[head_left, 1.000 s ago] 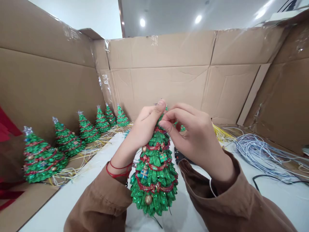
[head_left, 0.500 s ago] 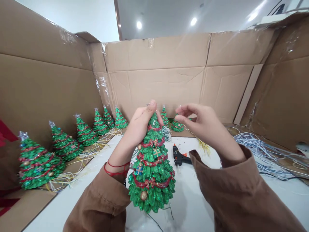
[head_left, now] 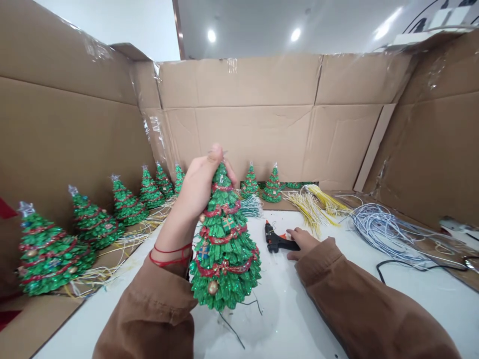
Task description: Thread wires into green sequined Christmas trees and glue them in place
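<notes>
Left hand [head_left: 197, 185] pinches the tree [head_left: 223, 249] near its top; right hand [head_left: 305, 241] is at the glue gun [head_left: 273, 240], finger closure I cannot tell; lifting would need firm grip.

Tree [head_left: 226, 249]: glittery green, banded with red garlands. Glue gun [head_left: 277, 242]: black body, orange nozzle and trigger. Sleeves [head_left: 149, 304]: plain brown. Table [head_left: 292, 309]: white. Wire coil [head_left: 381, 237]: pale blue-white. Wristband [head_left: 170, 255]: red. Cardboard [head_left: 254, 129]: tan.

brown long sleeves [head_left: 149, 299] with wide stitched cuffs, and thin red cords [head_left: 170, 255] circling the left wrist.
</notes>
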The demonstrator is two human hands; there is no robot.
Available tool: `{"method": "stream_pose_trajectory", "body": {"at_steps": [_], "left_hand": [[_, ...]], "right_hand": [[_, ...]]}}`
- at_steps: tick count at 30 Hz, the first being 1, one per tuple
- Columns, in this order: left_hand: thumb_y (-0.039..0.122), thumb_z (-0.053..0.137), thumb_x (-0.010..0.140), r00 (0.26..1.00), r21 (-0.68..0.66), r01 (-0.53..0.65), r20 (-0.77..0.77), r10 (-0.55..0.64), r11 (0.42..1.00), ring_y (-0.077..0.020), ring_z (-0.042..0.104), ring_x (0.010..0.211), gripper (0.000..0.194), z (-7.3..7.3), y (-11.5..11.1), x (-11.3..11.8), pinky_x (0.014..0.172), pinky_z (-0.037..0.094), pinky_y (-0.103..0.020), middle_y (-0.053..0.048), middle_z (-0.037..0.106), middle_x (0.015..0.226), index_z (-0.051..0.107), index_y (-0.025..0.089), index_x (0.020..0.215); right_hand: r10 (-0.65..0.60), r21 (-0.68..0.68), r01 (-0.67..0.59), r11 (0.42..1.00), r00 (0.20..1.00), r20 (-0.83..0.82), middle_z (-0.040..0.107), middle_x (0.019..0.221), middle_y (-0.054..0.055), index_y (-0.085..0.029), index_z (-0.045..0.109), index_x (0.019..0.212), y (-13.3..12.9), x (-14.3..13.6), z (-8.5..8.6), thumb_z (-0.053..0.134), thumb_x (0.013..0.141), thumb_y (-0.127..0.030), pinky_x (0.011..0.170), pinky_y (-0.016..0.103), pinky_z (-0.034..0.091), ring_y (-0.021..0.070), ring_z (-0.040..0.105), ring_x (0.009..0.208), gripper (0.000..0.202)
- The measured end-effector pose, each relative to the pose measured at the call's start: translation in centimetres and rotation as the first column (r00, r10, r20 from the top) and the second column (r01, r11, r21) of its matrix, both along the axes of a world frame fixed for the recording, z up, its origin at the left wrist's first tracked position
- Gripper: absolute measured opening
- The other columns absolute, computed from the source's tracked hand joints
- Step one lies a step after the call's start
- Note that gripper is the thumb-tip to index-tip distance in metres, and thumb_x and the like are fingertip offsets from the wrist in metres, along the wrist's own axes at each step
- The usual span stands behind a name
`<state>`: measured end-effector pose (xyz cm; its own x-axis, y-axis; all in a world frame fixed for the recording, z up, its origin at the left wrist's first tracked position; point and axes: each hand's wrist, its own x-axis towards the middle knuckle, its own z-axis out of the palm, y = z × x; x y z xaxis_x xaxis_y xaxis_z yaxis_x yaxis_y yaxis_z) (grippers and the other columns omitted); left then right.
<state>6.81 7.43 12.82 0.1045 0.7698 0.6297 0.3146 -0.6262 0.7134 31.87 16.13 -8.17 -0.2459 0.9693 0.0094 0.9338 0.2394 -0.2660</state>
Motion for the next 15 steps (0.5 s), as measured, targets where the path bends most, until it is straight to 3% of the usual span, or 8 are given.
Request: {"method": "stream_pose_trajectory", "body": {"at_steps": [3, 7, 10, 13, 15], "left_hand": [[0.058, 0.031, 0.088, 1.0, 0.012, 0.012, -0.018, -0.012, 1.0, -0.0115, 0.054, 0.051, 0.059, 0.0, 0.2, 0.2, 0.054, 0.043, -0.024, -0.002, 0.054, 0.048, 0.057, 0.018, 0.054], [0.057, 0.033, 0.088, 0.999, 0.001, 0.039, -0.013, -0.039, 0.999, -0.0112, 0.052, 0.049, 0.059, -0.2, 0.3, 0.6, 0.053, 0.041, -0.024, -0.002, 0.054, 0.048, 0.056, 0.018, 0.05], [0.055, 0.034, 0.088, 0.999, -0.001, 0.046, -0.029, -0.046, 0.999, -0.0101, 0.05, 0.047, 0.058, -0.3, 0.4, 0.6, 0.051, 0.04, -0.024, -0.002, 0.055, 0.048, 0.056, 0.017, 0.05], [0.053, 0.032, 0.089, 0.996, 0.022, 0.026, -0.09, -0.024, 0.999, -0.0098, 0.05, 0.046, 0.059, -0.5, 0.6, 0.6, 0.051, 0.039, -0.023, -0.002, 0.056, 0.049, 0.059, 0.017, 0.053], [0.052, 0.03, 0.09, 0.987, 0.038, 0.006, -0.164, 0.0, 0.999, -0.0103, 0.05, 0.048, 0.059, -0.7, 0.7, 0.6, 0.051, 0.039, -0.023, -0.002, 0.056, 0.05, 0.061, 0.016, 0.055]], "right_hand": [[0.009, 0.026, -0.009, 1.0, 1.0, -0.028, 0.055, 0.111, 0.013, -0.016, 0.044, 0.134, 0.4, -0.2, -0.5, 0.069, 0.071, -0.031, 0.086, 0.035, 0.04, 0.0262, 0.055, 0.103, 0.069], [0.009, 0.105, -0.002, 0.994, 0.998, -0.069, 0.057, 0.101, 0.011, -0.017, 0.06, 0.115, 0.2, -1.2, -1.2, 0.068, 0.071, -0.029, 0.086, 0.039, 0.04, 0.0275, 0.054, 0.096, 0.046], [0.002, 0.243, 0.035, 0.97, 0.988, -0.152, 0.054, 0.098, 0.012, -0.015, 0.062, 0.107, -0.4, -2.4, -1.0, 0.06, 0.076, -0.027, 0.085, 0.041, 0.042, 0.0276, 0.052, 0.094, 0.033], [0.071, 0.431, 0.053, 0.901, 0.962, -0.265, 0.047, 0.106, 0.015, -0.012, 0.052, 0.117, -1.3, -2.9, -0.1, 0.045, 0.085, -0.029, 0.089, 0.045, 0.041, 0.0282, 0.048, 0.101, 0.037], [0.237, 0.623, 0.043, 0.781, 0.902, -0.36, 0.042, 0.112, 0.015, -0.013, 0.042, 0.126, -2.2, -2.8, 0.6, 0.039, 0.086, -0.029, 0.09, 0.048, 0.041, 0.0295, 0.046, 0.108, 0.042]]}}
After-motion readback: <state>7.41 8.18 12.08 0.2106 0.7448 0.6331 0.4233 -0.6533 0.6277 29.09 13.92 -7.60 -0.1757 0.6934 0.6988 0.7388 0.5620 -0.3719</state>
